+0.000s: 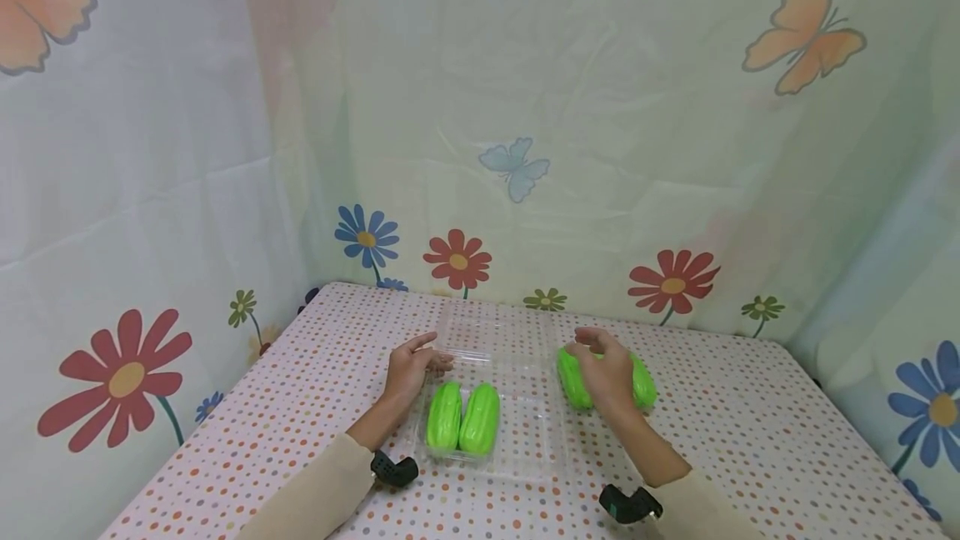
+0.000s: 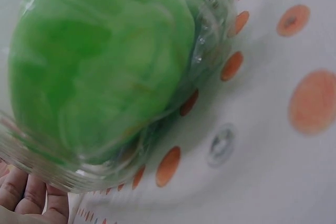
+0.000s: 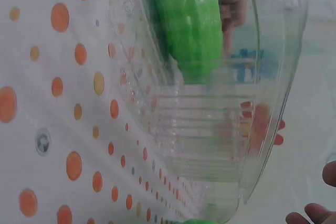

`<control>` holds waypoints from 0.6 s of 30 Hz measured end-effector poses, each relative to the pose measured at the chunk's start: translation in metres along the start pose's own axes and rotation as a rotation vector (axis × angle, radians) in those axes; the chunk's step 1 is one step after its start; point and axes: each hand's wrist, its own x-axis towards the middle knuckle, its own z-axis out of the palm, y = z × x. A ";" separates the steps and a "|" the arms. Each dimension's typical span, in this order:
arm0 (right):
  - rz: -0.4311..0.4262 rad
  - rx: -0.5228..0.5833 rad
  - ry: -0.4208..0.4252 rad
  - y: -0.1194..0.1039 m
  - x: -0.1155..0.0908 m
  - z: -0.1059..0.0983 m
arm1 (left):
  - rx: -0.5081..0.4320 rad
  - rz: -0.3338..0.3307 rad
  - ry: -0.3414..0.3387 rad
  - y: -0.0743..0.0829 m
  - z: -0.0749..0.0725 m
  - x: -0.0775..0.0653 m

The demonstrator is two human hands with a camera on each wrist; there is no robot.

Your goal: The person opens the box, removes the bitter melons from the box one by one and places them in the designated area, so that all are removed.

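Observation:
A clear plastic clamshell box (image 1: 528, 432) lies on the table, its lid (image 1: 495, 332) folded back away from me. Two bright green, ridged, gourd-shaped pieces (image 1: 480, 419) lie side by side in its left half. My left hand (image 1: 411, 367) is at the box's left side, fingers loosely extended; in the left wrist view its fingers (image 2: 34, 195) show below the clear wall. To the right of the box, my right hand (image 1: 606, 369) hovers over more green pieces (image 1: 643, 382), partly hiding them. Its fingertips (image 3: 315, 213) appear spread apart, with nothing between them.
A white cloth with orange and red dots covers the table (image 1: 300, 432). Fabric walls (image 1: 585, 90) with printed flowers and butterflies enclose its back and sides. Dark cameras (image 1: 630, 505) are strapped to both wrists.

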 end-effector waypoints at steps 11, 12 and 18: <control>0.011 0.106 -0.182 -0.029 -0.032 0.013 | 0.003 -0.007 -0.007 0.001 -0.002 0.000; 0.007 0.109 -0.193 -0.031 -0.035 0.014 | 0.002 -0.007 -0.007 0.000 -0.002 0.000; -0.028 0.102 -0.248 -0.033 -0.045 0.026 | 0.005 -0.009 -0.011 0.001 -0.001 -0.001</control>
